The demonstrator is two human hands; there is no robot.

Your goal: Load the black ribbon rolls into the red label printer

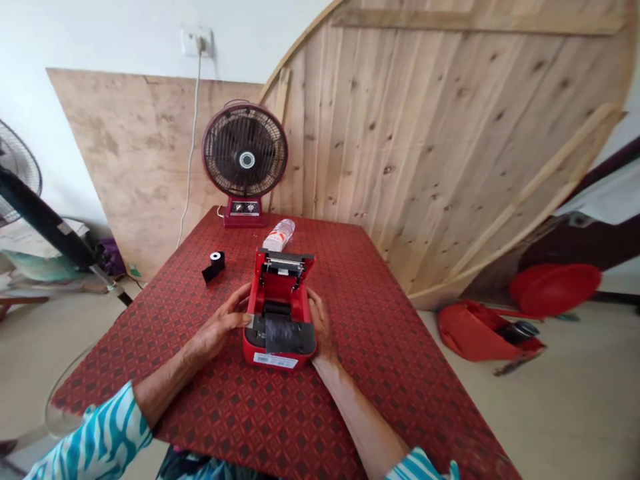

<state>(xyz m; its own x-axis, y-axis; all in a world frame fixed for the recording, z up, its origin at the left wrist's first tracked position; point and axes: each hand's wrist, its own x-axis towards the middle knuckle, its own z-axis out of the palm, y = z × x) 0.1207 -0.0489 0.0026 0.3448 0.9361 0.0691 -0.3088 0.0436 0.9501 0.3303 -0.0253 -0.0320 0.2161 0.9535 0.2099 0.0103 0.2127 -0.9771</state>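
Head view is on my screen, but you have the big one. What do you see from so far away?

I see a red machine (280,290) on the patterned table (380,373), right in front of the person. Its lid (286,265) stands up, so I can peek inside.

What are the hands doing?

They hold the machine between them. The left hand (224,328) is on one side, with its thumb up by the top edge. The right hand (324,328) is on the other side. Some of its fingers hide behind the machine, so I can't tell how they bend.

Is anything inside?

A black strip (283,335) comes out and lies over the dark front part, down to the front edge. Something dark sits deeper in, but I can't tell if the strip joins it.

And that small black roll (217,258)?

It sits on the table to the left, apart from both hands. No one is touching it.

So which step is this?

My guess is putting the strip in place. It looks laid out, and the lid is not down yet.

What does the next move need?

I think the strip should lie straight first. Then one hand could bring the lid down gently while the other holds the machine, so the strip doesn't crumple.
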